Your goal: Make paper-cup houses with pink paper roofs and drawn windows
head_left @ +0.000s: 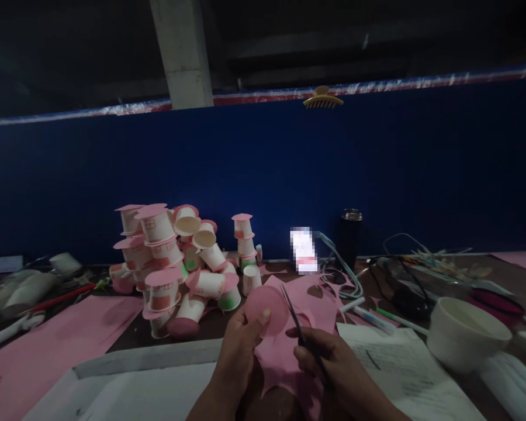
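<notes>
A round pink paper disc [266, 304] is pinched between the thumb and fingers of my left hand [241, 345]. My right hand [328, 362] grips dark-handled scissors [294, 313], their blades pointing up beside the disc's right edge. Whether the blades touch the paper I cannot tell. Beneath both hands lie cut pink paper scraps [284, 362] with curved edges. Just behind the disc stands a small white paper cup [251, 280], upside down.
Stacked and tumbled paper cups with pink discs [162, 292] fill the left middle. A lit phone [304, 251] and dark bottle [349, 240] stand against the blue partition [263, 169]. To the right are a printed sheet [398, 362], markers [374, 321] and a white tub [467, 333].
</notes>
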### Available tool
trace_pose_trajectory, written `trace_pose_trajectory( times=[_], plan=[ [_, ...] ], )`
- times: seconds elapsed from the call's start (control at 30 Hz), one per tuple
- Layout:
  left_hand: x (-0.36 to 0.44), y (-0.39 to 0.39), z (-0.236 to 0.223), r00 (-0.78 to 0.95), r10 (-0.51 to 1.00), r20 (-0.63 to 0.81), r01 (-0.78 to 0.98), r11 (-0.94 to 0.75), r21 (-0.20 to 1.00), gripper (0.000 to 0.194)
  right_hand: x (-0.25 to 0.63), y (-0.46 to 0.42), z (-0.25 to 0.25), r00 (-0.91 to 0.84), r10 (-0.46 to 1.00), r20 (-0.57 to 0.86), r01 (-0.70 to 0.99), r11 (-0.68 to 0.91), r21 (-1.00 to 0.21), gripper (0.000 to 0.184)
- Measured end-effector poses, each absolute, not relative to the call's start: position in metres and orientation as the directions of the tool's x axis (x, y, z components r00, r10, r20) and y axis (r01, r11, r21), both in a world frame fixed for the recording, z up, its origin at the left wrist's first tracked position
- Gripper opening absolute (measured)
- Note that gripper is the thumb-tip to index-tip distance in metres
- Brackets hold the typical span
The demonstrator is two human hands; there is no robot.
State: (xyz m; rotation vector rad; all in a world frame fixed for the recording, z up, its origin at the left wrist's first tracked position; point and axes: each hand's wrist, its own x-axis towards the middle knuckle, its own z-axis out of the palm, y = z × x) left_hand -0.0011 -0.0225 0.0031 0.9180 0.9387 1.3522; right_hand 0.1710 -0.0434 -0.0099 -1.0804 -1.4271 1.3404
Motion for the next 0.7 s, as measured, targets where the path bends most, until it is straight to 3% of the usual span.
trace_pose_trajectory(
  times=[0.3,0.5,0.7],
  plan=[
    [0.003,-0.024,0.007,0.048,0.999,0.017,-0.409,0.004,0.912,0.040,0.173,-0.044,-0.009,-0.228,0.974,-0.001,0.103,0.023,-0.994,0.041],
    [-0.001,-0.020,0.004,0.036,0.999,-0.009,-0.341,0.021,0.940,0.042,0.174,-0.044,-0.003,-0.227,0.974,0.006,0.113,0.032,-0.993,0.044],
    [-0.006,-0.012,-0.006,0.052,0.999,-0.001,-0.271,0.015,0.963,0.049,0.174,-0.047,0.003,-0.237,0.971,0.042,0.136,0.076,-0.988,0.028]
  ],
)
